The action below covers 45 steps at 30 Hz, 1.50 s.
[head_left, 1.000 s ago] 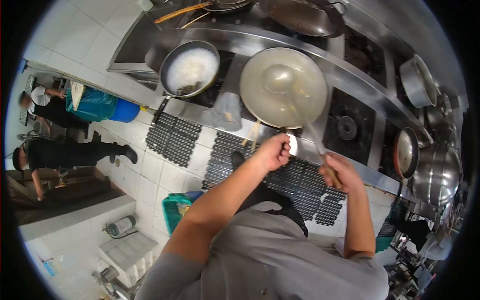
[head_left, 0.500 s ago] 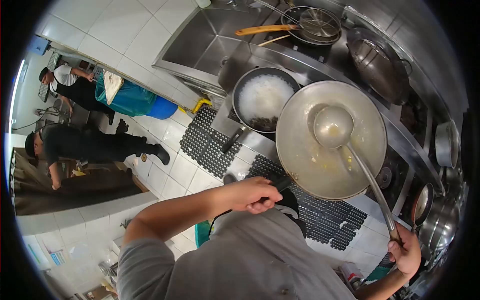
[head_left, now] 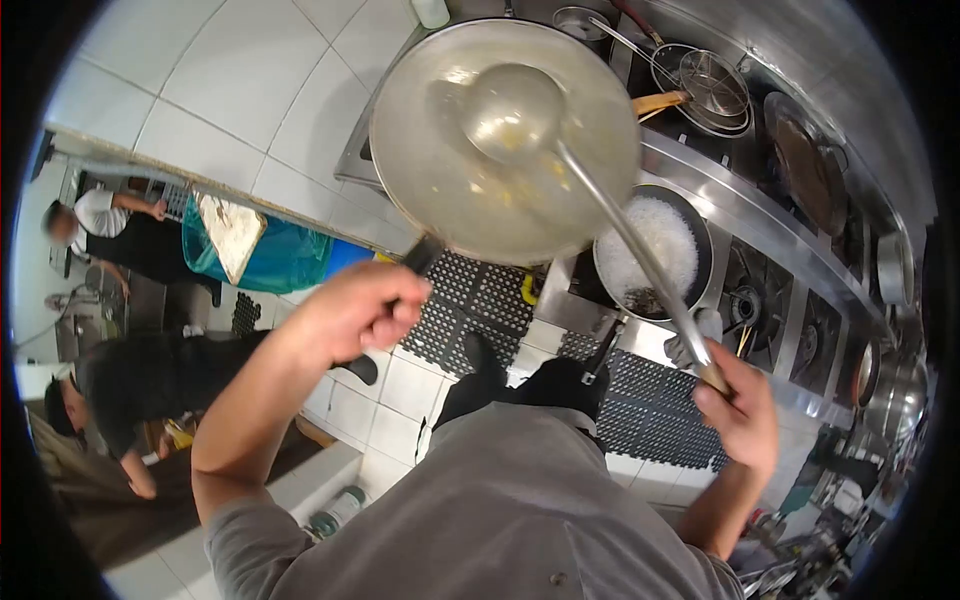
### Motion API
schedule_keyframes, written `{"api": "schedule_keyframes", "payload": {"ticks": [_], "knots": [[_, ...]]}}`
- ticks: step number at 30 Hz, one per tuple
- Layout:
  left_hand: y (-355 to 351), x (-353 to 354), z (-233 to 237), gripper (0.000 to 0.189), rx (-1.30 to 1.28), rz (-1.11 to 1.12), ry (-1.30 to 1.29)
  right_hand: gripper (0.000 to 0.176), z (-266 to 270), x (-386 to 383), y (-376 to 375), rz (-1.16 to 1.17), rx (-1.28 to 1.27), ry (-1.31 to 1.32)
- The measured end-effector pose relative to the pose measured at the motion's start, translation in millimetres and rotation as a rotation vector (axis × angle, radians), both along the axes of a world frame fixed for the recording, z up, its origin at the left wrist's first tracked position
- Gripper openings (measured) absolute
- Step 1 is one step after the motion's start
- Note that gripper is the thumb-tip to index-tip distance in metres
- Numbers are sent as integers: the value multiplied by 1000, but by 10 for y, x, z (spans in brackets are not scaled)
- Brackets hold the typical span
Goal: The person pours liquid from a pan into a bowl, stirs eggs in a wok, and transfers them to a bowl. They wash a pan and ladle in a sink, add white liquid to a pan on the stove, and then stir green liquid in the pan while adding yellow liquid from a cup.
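Observation:
My left hand (head_left: 365,312) is closed around the dark handle of a large metal wok (head_left: 400,120), held up over the sink corner. Bits of yellowish food and a little wetness cling to the wok's inside. In my right hand (head_left: 738,408) is the end of a long-handled ladle (head_left: 515,115), whose bowl rests in or just over the wok. Below and right of the wok, a black frying pan (head_left: 703,225) sits on the stove with white foamy or grainy contents and a dark patch at its near edge.
Behind stand a pan with a strainer (head_left: 712,85) and a dark pan (head_left: 805,165). An open burner (head_left: 742,305) lies right of the frying pan. Black rubber mats (head_left: 650,400) cover floor tiles. Two people work at the left, near a green-lined bin (head_left: 300,255).
The wok and ladle have moved left, off the stove toward the sink, carried by both hands. The frying pan, burner and tiled wall have come more into view.

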<state>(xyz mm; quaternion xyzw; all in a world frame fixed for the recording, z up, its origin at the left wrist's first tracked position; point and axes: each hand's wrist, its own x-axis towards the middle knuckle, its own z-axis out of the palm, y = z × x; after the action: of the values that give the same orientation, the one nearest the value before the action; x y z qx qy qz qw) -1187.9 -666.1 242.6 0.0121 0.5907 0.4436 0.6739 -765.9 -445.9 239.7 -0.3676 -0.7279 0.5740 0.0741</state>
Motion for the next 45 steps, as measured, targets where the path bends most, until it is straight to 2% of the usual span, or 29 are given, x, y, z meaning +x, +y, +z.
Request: {"api": "schedule_keyframes", "payload": {"ticks": [1, 3, 5, 7, 12, 13, 15, 18, 19, 22, 23, 26, 28, 29, 30, 31, 32, 33, 34, 36, 39, 42, 45], "knots": [[85, -297, -86, 21, -49, 20, 87, 55, -149, -311, -148, -33, 1, 38], [376, -931, -361, 21, -130, 14, 54, 51, -214, -1033, -406, -136, -224, 53], [776, -1523, -845, 22, -145, 49, 20, 48, -601, -1602, -536, -133, -73, 173], [1239, -2000, -1381, 22, -152, 16, -42, 44, -796, -2135, -579, -190, 1, 101], [2162, -2778, -2830, 21, -292, 208, -149, 35, -1429, -3020, -311, -202, 29, -113], [2254, -2948, -3186, 23, -311, 198, -184, 34, -1600, -3129, -253, -214, 43, -112], [2395, -3075, -3589, 23, -320, 217, -142, 35, -1995, -3368, -128, -270, 144, -85], [2417, -3283, -4170, 23, -377, 185, -230, 34, -2055, -3667, 98, -268, -73, -235], [2442, -3377, -4339, 23, -386, 166, -261, 35, -2183, -3742, 122, -304, -41, -190], [2386, -3553, -4759, 30, -456, -2, -301, 35, -2122, -3994, 268, -326, -197, -250], [2321, -3706, -5174, 29, -437, -101, -270, 36, -2117, -4089, 295, -328, -200, -246], [2478, -3636, -4814, 43, -396, -566, 394, 36, -2271, -4413, 405, -357, -291, -247], [3090, -3858, -4691, 66, -218, -1298, 874, 35, -2464, -4661, 511, -385, -380, -245], [3452, -3941, -4784, 70, -110, -1470, 1021, 35, -2607, -4784, 540, -393, -393, -234], [3892, -3984, -4653, 71, -19, -1194, 1027, 35, -2739, -4903, 559, -396, -407, -225], [4295, -3967, -3927, 72, -44, -843, 800, 28, -2853, -5057, 568, -419, -425, -214], [4829, -4099, -3849, 65, 106, -633, 475, 28, -2933, -5194, 594, -424, -457, -204], [5205, -4117, -3709, 59, 323, -106, 24, 27, -2992, -5315, 626, -429, -493, -197], [5488, -4263, -3250, 49, 410, 8, -146, 27, -3038, -5414, 632, -435, -532, -194], [6064, -4725, -3120, 36, 365, 508, -821, 26, -3135, -5597, 650, -468, -527, -207], [5645, -4883, -2962, 26, 648, 398, -339, 22, -3411, -5813, 549, -513, -610, -217], [5363, -4478, -2940, 17, 302, 73, -239, 49, -3756, -6076, 415, -674, -686, -108], [5506, -4189, -3106, 16, 241, 172, -231, 78, -3772, -6181, 493, -524, -875, -180]]}}
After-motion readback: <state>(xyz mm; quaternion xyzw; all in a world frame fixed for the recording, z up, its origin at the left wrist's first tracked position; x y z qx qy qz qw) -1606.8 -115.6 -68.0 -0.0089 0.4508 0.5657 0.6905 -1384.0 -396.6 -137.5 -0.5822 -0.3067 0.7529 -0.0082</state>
